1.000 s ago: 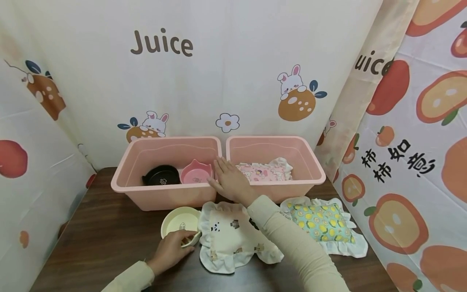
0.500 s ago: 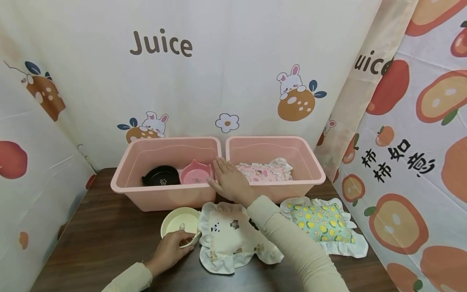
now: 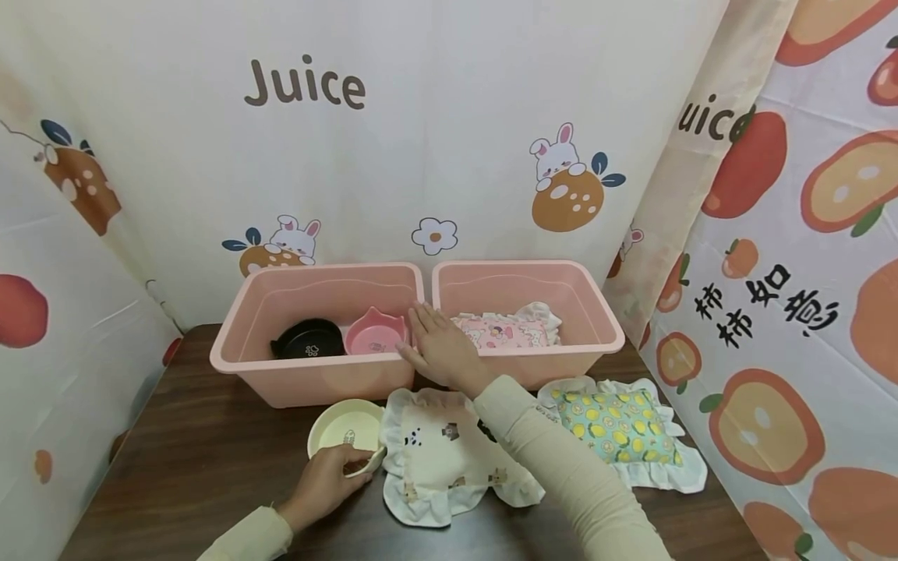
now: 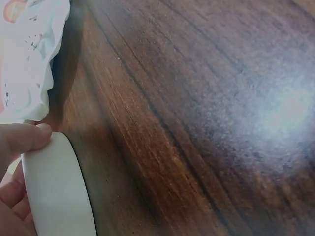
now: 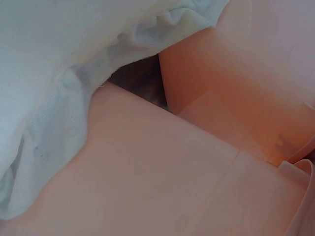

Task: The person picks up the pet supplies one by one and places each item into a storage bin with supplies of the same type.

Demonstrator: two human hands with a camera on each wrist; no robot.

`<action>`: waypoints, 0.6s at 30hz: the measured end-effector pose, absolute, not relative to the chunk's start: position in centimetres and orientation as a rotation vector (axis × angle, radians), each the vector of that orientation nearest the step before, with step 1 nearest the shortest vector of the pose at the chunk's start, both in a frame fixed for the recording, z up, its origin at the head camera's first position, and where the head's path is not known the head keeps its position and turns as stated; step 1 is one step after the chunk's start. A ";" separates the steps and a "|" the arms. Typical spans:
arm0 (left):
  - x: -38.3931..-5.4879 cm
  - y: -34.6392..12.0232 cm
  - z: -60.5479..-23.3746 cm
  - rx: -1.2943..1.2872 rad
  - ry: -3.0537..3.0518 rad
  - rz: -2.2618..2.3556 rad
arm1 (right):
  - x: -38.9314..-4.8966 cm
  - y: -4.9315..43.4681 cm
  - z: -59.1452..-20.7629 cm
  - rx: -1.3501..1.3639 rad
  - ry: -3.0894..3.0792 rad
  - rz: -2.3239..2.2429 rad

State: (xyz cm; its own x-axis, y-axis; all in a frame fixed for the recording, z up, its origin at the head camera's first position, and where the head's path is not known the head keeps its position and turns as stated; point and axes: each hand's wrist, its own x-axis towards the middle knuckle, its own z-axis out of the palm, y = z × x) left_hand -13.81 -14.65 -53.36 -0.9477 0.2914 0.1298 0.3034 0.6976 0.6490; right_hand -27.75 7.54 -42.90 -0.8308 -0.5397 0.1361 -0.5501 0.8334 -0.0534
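My left hand (image 3: pixel 324 481) grips the near right rim of a pale yellow round bowl (image 3: pixel 348 417) standing on the table. In the left wrist view the thumb (image 4: pixel 29 137) lies along the outer wall of the bowl (image 4: pixel 59 187). My right hand (image 3: pixel 449 352) stretches its straight fingers over the near inner corner where two pink bins meet. It rests at the rim of the left bin (image 3: pixel 326 386), beside the right bin (image 3: pixel 561 366). A black bowl (image 3: pixel 298 336) and a pink cat-eared bowl (image 3: pixel 372 333) sit in the left bin.
A frilled pink pillow (image 3: pixel 501 335) lies in the right bin. In front of the bins are a frilled cream pillow (image 3: pixel 438 452), partly under my right sleeve, and a lemon-print pillow (image 3: pixel 617 425). Printed curtains (image 3: pixel 435 140) stand behind and at both sides of the brown table (image 3: pixel 189 460).
The head view has shifted very slightly. Both hands, the bowls, the bins and the pillows stay in place.
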 end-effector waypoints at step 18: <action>-11.9 -15.9 -52.9 -0.487 -2.798 -1.277 | -27.4 7.6 -42.5 0.870 -2.908 0.089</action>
State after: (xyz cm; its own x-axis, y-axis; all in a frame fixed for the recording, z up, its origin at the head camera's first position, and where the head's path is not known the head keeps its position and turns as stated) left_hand -11.90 -15.91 -52.94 -0.9507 0.2700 0.1527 0.2923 0.6147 0.7326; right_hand -27.45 7.60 -42.50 -0.8308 -0.5443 0.1166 -0.5504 0.8345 -0.0259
